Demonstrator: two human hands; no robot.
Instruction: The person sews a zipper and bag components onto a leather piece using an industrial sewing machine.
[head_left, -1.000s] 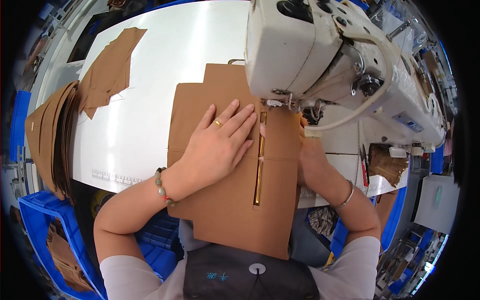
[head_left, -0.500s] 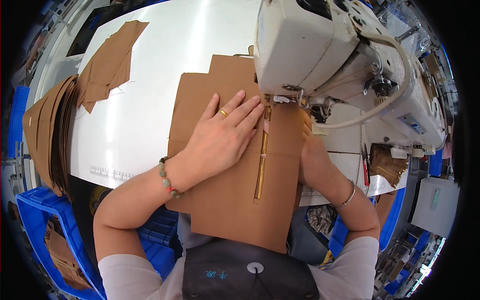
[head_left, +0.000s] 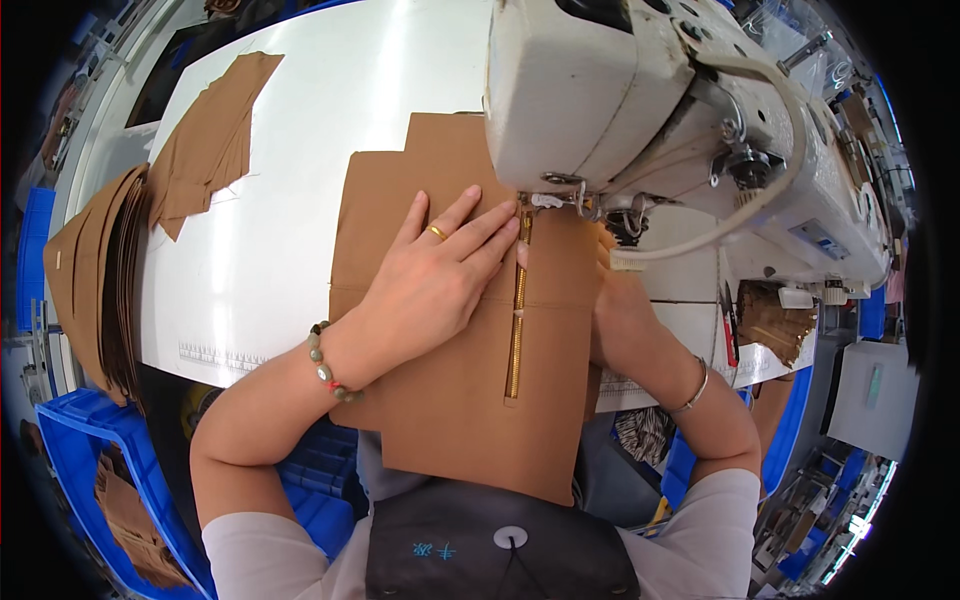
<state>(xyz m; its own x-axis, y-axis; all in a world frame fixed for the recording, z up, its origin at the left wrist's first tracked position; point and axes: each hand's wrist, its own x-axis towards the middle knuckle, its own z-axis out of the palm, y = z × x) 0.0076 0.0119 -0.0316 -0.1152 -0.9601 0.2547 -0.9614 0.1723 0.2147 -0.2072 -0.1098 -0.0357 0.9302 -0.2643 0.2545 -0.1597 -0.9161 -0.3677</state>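
Observation:
A large brown fabric panel (head_left: 450,400) with stepped corners lies over the table's front edge and under the head of a white sewing machine (head_left: 570,110). A gold zipper (head_left: 515,350) shows through a narrow slot in the panel, its far end close to the presser foot (head_left: 540,201). My left hand (head_left: 440,260) rests flat on the panel left of the zipper, fingers spread, fingertips near the foot. Along the panel's right edge is my right hand (head_left: 622,305); its fingers are partly hidden behind the fabric and the machine.
Brown fabric pieces (head_left: 215,140) lie at the far left of the white table (head_left: 320,100), and a folded brown stack (head_left: 95,270) hangs over its left edge. A blue bin (head_left: 80,430) stands lower left. Red-handled snips (head_left: 731,335) lie right of the machine.
The view has shifted slightly, so the machine appears a little further left. Both hands keep nearly the same place on the panel, and the zipper end remains by the presser foot.

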